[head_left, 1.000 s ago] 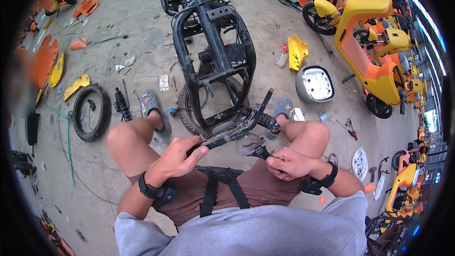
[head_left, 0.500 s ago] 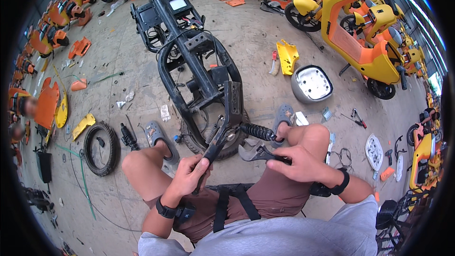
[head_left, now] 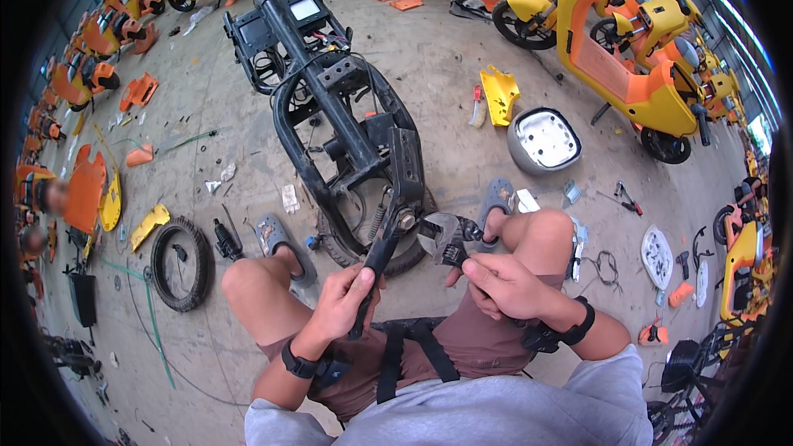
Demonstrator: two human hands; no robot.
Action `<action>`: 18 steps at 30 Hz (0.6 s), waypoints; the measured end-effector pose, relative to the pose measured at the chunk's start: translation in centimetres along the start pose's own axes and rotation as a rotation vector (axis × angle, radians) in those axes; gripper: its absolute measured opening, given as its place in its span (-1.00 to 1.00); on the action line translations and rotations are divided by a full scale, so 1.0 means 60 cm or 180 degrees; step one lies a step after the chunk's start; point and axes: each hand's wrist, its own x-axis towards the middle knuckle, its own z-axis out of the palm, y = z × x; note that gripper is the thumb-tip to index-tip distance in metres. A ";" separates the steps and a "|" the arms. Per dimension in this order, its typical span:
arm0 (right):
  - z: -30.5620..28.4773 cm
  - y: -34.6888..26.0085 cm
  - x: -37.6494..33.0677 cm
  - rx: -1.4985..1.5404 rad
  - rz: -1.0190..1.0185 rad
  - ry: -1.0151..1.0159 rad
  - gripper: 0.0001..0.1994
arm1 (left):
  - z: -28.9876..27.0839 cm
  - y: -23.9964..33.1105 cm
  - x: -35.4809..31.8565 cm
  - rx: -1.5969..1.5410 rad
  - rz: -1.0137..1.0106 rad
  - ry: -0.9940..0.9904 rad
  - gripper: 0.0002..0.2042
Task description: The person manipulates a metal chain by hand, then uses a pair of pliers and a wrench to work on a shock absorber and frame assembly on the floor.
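Observation:
A black scooter frame [head_left: 310, 74] lies on the floor in front of me, its wheel [head_left: 409, 258] at the near end. My left hand [head_left: 345, 301] is wrapped round a black metal bar [head_left: 383, 246] that runs up beside the wheel hub. In my right hand [head_left: 510, 285] is an adjustable wrench [head_left: 446, 238], gripped by its handle. The wrench's jaws point left, close to a bolt head [head_left: 407, 219] at the hub; I cannot tell whether they touch. The wrench partly hides a black shock absorber [head_left: 472, 231] behind it.
A loose tyre [head_left: 180, 264] and another shock absorber [head_left: 225, 239] lie left of my feet. To the right are a grey-and-white shell [head_left: 545, 140], a yellow panel [head_left: 500, 97], pliers [head_left: 628, 198] and a white oval part [head_left: 657, 256]. Yellow scooters [head_left: 611, 58] stand around.
The wrench has turned in my right hand, its jaws now broad side up and closer to the hub. The bar in my left hand has shifted slightly right.

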 end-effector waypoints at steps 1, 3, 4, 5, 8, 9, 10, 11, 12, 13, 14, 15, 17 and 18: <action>0.005 -0.002 0.002 -0.0013 0.0003 0.0020 -0.66 | 0.000 -0.001 0.000 0.0030 0.0015 0.0038 -0.54; 0.021 -0.008 0.007 -0.0042 0.0008 0.0061 -0.66 | 0.001 0.000 0.000 0.0120 0.0035 0.0104 -0.55; 0.024 -0.007 0.009 -0.0156 -0.0057 0.0138 -0.65 | 0.002 0.002 -0.001 0.0182 0.0041 0.0135 -0.56; 0.027 -0.005 0.012 -0.0271 -0.0122 0.0215 -0.65 | 0.004 0.003 -0.002 0.0244 0.0048 0.0164 -0.56; 0.035 -0.010 0.016 -0.0643 -0.0220 0.0399 -0.66 | 0.006 -0.003 -0.001 0.0297 0.0097 0.0326 -0.59; 0.036 -0.012 0.016 -0.0772 -0.0236 0.0452 -0.66 | 0.007 -0.004 -0.002 0.0322 0.0093 0.0355 -0.59; 0.037 -0.014 0.016 -0.0846 -0.0225 0.0493 -0.66 | 0.007 -0.004 -0.001 0.0354 0.0094 0.0375 -0.59; 0.038 -0.015 0.015 -0.0920 -0.0214 0.0534 -0.67 | 0.008 -0.003 -0.001 0.0385 0.0096 0.0394 -0.59; 0.038 -0.015 0.015 -0.0994 -0.0202 0.0575 -0.67 | 0.009 -0.003 -0.001 0.0413 0.0086 0.0432 -0.59; 0.038 -0.016 0.015 -0.1012 -0.0186 0.0580 -0.67 | 0.010 -0.004 0.000 0.0439 0.0078 0.0466 -0.59; 0.039 -0.016 0.015 -0.1030 -0.0169 0.0585 -0.67 | 0.011 -0.004 0.000 0.0465 0.0070 0.0500 -0.59; 0.039 -0.016 0.014 -0.1048 -0.0152 0.0588 -0.68 | 0.011 -0.003 0.001 0.0479 0.0061 0.0511 -0.59; 0.038 -0.016 0.015 -0.1142 -0.0253 0.0555 -0.66 | 0.013 -0.003 -0.001 0.0494 0.0015 0.0537 -0.59; 0.037 -0.016 0.016 -0.1189 -0.0304 0.0536 -0.66 | 0.013 -0.004 0.002 0.0501 0.0035 0.0577 -0.59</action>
